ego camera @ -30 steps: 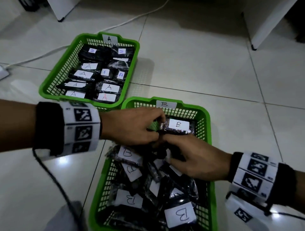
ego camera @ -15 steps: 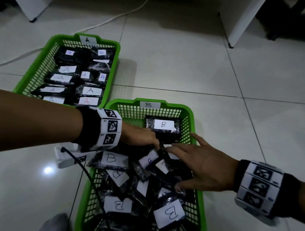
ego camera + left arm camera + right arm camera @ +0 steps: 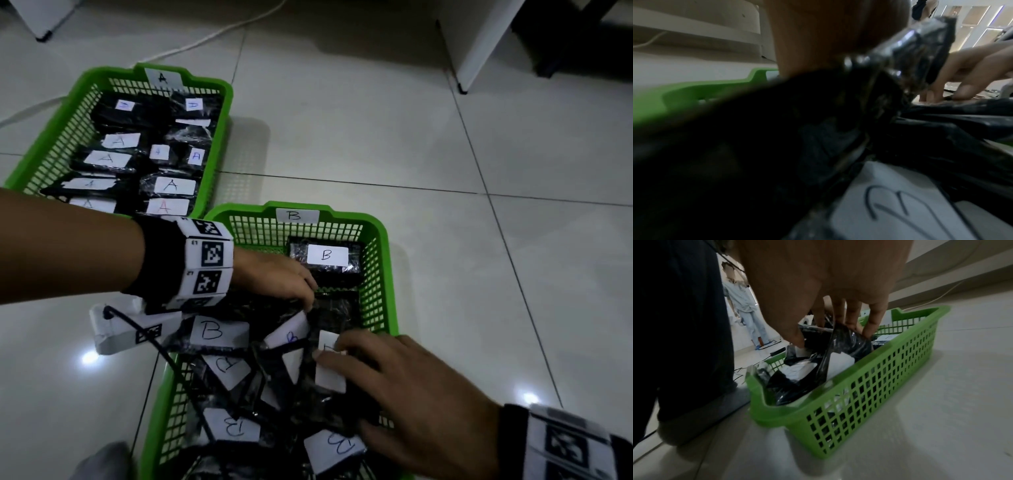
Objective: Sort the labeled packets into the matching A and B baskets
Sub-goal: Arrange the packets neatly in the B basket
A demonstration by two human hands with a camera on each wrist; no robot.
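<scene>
Green basket A (image 3: pixel 102 73) at the upper left holds several black packets with white A labels. In green basket B (image 3: pixel 383 260) in the middle, one B packet (image 3: pixel 327 255) lies flat at the far end and a jumbled pile of B packets (image 3: pixel 219 332) fills the near part. My left hand (image 3: pixel 274 277) reaches in from the left, its fingers curled down on a black packet (image 3: pixel 920 48) in the pile. From the near right my right hand (image 3: pixel 376 370) pinches a black packet (image 3: pixel 846 340) by its top edge; this packet's white label (image 3: pixel 329 342) is partly covered.
Pale tiled floor surrounds the baskets. A white cable (image 3: pixel 212 34) runs behind basket A. White furniture legs (image 3: pixel 479 51) stand at the back right. A black cord (image 3: pixel 164 349) hangs from my left wrist over basket B. In the right wrist view a person (image 3: pixel 744 305) stands far off.
Both hands let go of the B packet, which now lies at basket B's far end. They drew back to the pile, and each has taken hold of a packet.
</scene>
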